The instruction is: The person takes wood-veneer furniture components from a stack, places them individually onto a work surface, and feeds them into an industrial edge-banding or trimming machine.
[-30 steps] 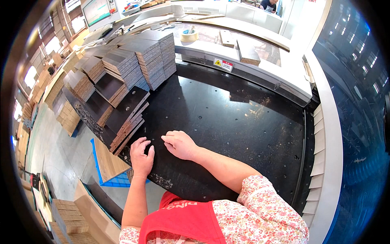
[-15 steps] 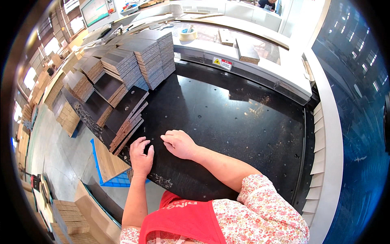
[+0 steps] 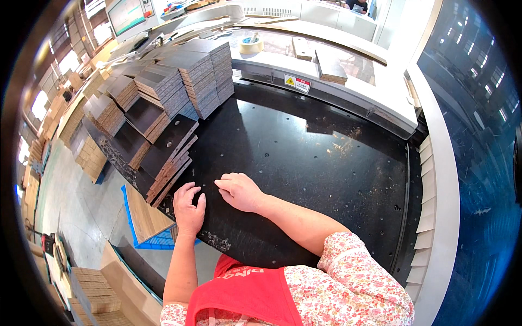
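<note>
My left hand (image 3: 190,211) is at the left front edge of the black work table (image 3: 304,185), fingers bent and thumb apart, with nothing in it. Just beyond its fingertips lie several thin dark strips (image 3: 173,165) with raw brown edges. My right hand (image 3: 242,193) rests on the table top to the right of the left one. Its fingers are curled in, and no object shows in them. Past the strips stand stacks of dark-faced boards (image 3: 204,76) with speckled chipboard edges.
A roll of tape (image 3: 251,46) and small board offcuts (image 3: 330,68) lie on the machine bed behind the table. Sawdust (image 3: 342,145) is scattered at the table's far right. Below left, a wood-topped blue crate (image 3: 147,214) stands on the floor. A person (image 3: 357,6) is far back.
</note>
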